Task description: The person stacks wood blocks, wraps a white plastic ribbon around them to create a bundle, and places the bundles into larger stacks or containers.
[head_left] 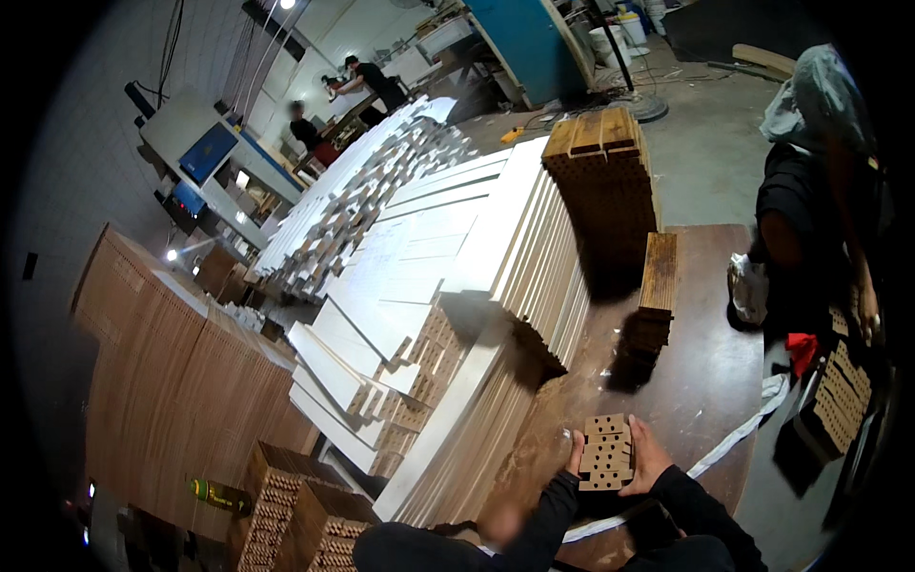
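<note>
Between my two hands is a small stack of light brown wooden blocks (607, 456), with rows of dark round holes on the side that shows. My left hand (575, 454) is closed on its left edge, thumb upward. On the opposite edge my right hand (648, 459) presses with its fingers. The stack is over the near part of a brown table (701, 315); whether it touches the top I cannot tell. A white strip (734, 440) runs across the table beside my right forearm. Farther along stands a short pile of brown wooden strips (658, 281).
A tall pile of brown wooden pieces (600, 191) stands at the table's far end. White boards (419, 238) are stacked along the left, beside large brown panel stacks (162, 381). At right, another person (810, 210) is near drilled blocks (839, 400). A green bottle (221, 496) lies lower left.
</note>
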`<move>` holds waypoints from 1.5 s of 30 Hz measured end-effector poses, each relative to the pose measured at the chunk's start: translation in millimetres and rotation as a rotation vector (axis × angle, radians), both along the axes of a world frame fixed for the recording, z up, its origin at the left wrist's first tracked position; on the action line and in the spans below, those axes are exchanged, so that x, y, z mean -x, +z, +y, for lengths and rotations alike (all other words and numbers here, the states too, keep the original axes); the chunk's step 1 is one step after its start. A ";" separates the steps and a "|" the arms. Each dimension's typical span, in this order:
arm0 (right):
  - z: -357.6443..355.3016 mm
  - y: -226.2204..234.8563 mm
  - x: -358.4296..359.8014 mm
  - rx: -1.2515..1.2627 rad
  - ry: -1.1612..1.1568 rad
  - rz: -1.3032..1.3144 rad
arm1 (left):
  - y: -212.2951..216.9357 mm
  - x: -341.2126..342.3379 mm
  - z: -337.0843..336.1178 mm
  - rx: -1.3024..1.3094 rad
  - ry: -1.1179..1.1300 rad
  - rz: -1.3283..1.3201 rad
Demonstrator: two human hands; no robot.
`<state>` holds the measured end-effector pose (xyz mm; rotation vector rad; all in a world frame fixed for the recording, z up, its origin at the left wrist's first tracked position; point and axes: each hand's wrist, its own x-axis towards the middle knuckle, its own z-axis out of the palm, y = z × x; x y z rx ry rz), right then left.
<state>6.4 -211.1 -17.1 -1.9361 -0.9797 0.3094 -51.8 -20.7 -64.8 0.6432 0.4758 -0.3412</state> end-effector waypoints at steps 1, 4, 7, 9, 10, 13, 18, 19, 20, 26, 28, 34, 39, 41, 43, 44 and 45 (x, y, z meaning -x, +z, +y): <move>-1.0 -0.7 -0.1 -0.013 -0.008 -0.016 | 0.0 -1.9 0.7 0.001 0.003 -0.001; -3.3 -27.7 1.9 -0.031 -0.037 -0.112 | -2.1 -1.5 -7.9 -0.033 0.015 -0.025; -7.1 -36.8 -1.3 -0.087 -0.041 -0.065 | -9.0 3.2 -13.1 -0.111 0.022 -0.058; -7.8 -41.6 -2.0 -0.171 -0.018 0.072 | -14.9 0.5 -14.1 -0.200 0.005 -0.084; -6.8 -49.7 0.1 -0.230 0.000 0.164 | -15.1 -2.0 -10.3 -0.300 -0.054 -0.100; 8.1 12.2 26.4 -0.608 0.140 1.110 | -11.8 7.9 25.8 -0.885 -0.310 -0.228; 10.0 10.7 49.2 -1.209 0.173 2.104 | 113.6 -16.6 6.2 -1.171 -0.654 -0.565; 14.4 3.1 57.1 -1.288 0.059 2.095 | 130.9 -20.9 -2.1 -1.236 -0.808 -0.371; 17.4 -5.2 64.2 -1.183 0.126 1.993 | 117.4 -23.6 -4.2 -1.327 -0.881 -0.250; 10.6 5.5 56.4 -1.368 -0.034 1.863 | 28.0 -13.1 16.6 -1.271 -0.964 -0.529; -3.6 -18.7 47.2 -1.383 -0.109 1.985 | 19.7 1.2 10.6 -1.047 -0.768 -0.375; -63.1 -44.4 22.1 -1.012 -0.373 1.596 | 89.5 -10.6 -71.1 -0.217 -0.133 -0.228; -121.1 8.9 4.5 -0.430 -0.389 0.692 | 36.2 5.1 -153.0 -0.068 -0.185 -0.087; -134.5 4.5 2.3 -0.206 -0.472 0.650 | 54.6 4.0 -186.9 0.107 -0.218 -0.032; -150.8 10.2 0.6 -0.050 -0.449 0.625 | 64.6 11.4 -208.2 0.229 -0.204 0.054; -162.9 18.8 -2.7 -0.011 -0.395 0.622 | 77.6 18.6 -223.3 0.161 -0.144 0.105; -171.5 28.0 -6.2 0.018 -0.341 0.619 | 95.5 21.2 -239.5 0.085 -0.088 0.158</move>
